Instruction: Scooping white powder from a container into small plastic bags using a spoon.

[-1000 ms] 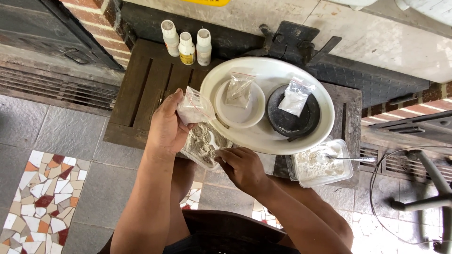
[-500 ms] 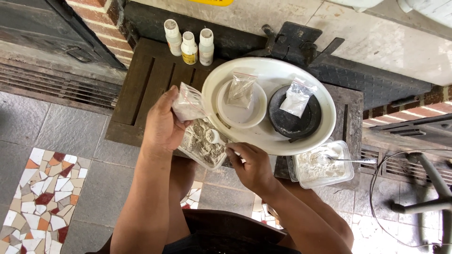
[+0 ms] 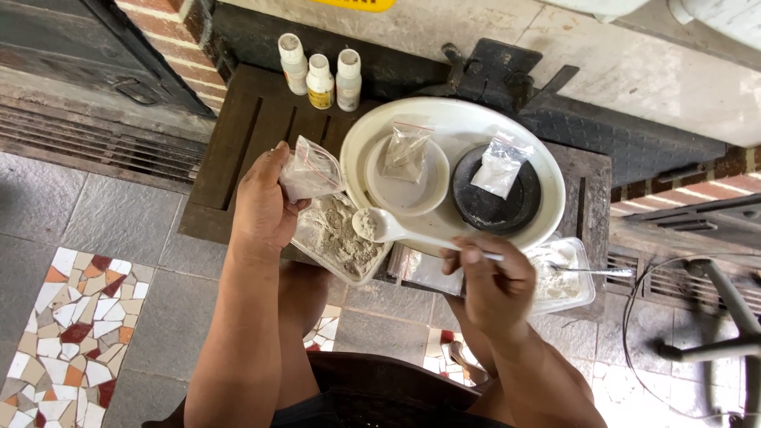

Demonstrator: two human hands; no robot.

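left fingers [image 3: 273, 170] pinch a crinkly clear bag [image 3: 311, 170]; right fingers [image 3: 468, 255] grip a powder-heaped white plastic spoon [image 3: 388, 227]

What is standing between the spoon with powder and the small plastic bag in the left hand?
Nothing visible. The white spoon, held by the right hand, sits above the open powder container, just below-right of the small bag in the left hand.
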